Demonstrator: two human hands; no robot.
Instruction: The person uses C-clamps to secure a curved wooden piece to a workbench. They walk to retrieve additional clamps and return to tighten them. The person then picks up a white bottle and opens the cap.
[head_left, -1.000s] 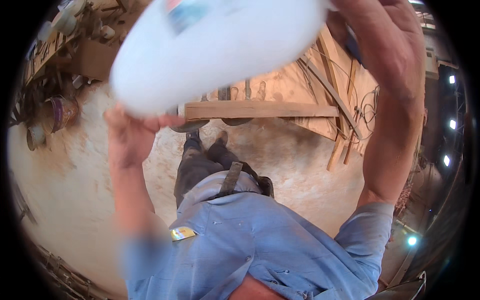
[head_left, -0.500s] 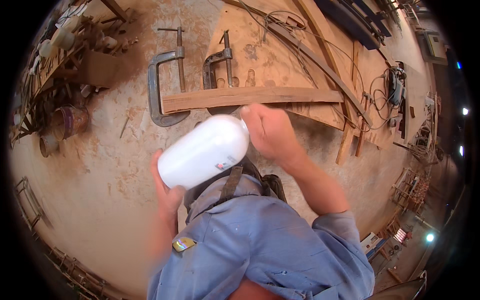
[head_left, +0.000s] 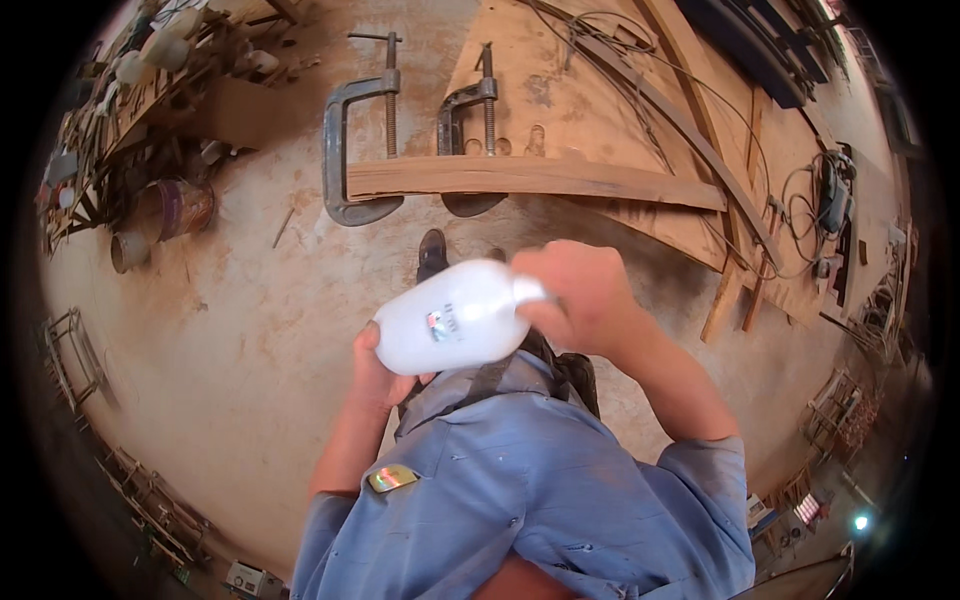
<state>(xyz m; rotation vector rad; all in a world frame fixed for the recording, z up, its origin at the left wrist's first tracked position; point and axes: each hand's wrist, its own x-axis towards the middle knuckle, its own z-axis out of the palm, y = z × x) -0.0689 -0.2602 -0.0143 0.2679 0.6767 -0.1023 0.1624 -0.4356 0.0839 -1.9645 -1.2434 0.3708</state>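
Observation:
I hold a white plastic bottle (head_left: pixel 450 318) tilted in front of my body, its neck end toward the right and a little higher than its base. A small coloured label shows on its upper side. My left hand (head_left: pixel 378 372) cups the base, with the thumb on the near end and the fingers running underneath. Closed around the neck end is my right hand (head_left: pixel 582 292), slightly blurred. Its fingers hide the bottle's tip, so a cap cannot be made out.
Beyond the bottle, two C-clamps (head_left: pixel 337 150) grip a long wooden board (head_left: pixel 530 182) at the edge of a plywood worktop (head_left: pixel 600 130). Cables and a corded power tool (head_left: pixel 832 190) lie to the right. A bucket (head_left: pixel 180 210) and heaped scrap stand at the far left.
The bottle has rolled so its label faces more upward, and it is nearer my body. My right hand stays at the neck. The surroundings have shifted up and right in view.

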